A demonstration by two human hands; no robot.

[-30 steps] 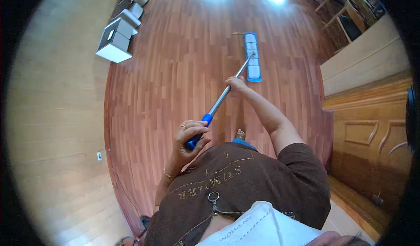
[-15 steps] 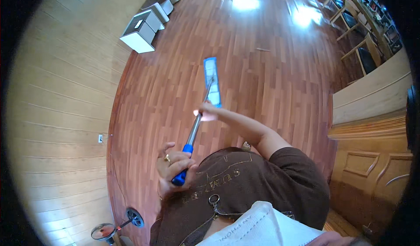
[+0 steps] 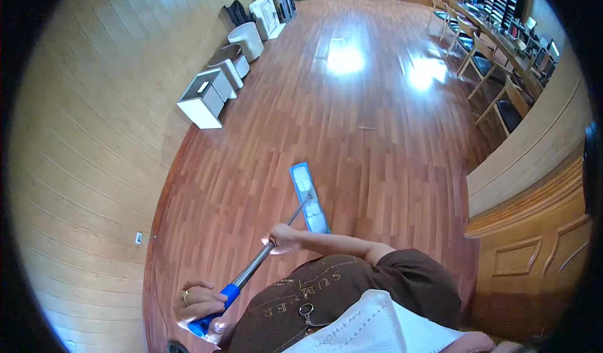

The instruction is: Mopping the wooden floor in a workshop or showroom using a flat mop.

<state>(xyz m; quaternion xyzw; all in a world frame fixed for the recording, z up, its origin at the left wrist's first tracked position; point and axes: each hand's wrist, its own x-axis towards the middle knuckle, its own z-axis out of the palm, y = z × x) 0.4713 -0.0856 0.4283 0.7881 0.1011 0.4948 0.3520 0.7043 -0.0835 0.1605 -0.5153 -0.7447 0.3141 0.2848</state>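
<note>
A flat mop lies with its long blue-edged, pale head point(image 3: 303, 182) on the wood floor ahead of me. Its metal pole point(image 3: 252, 267) slants back toward my lower left and ends in a blue grip point(image 3: 230, 295). Around that grip my left hand point(image 3: 200, 305) is closed, one finger slightly lifted and a ring on another. My right hand point(image 3: 284, 238) wraps the pole farther down, nearer the mop head, its forearm crossing in front of my body.
Along the left wall stand a white-sided cabinet point(image 3: 202, 120), rounded stools or bins point(image 3: 246, 42) and a white panel point(image 3: 267, 17). Several chairs point(image 3: 507, 109) line a long desk at the right. A wooden door point(image 3: 518, 259) is close on my right. Light glares off the floor point(image 3: 345, 61).
The view has tilted up, showing more of the far room. Mop head and hands sit lower in the picture, the left hand also farther left, and the pole slants more.
</note>
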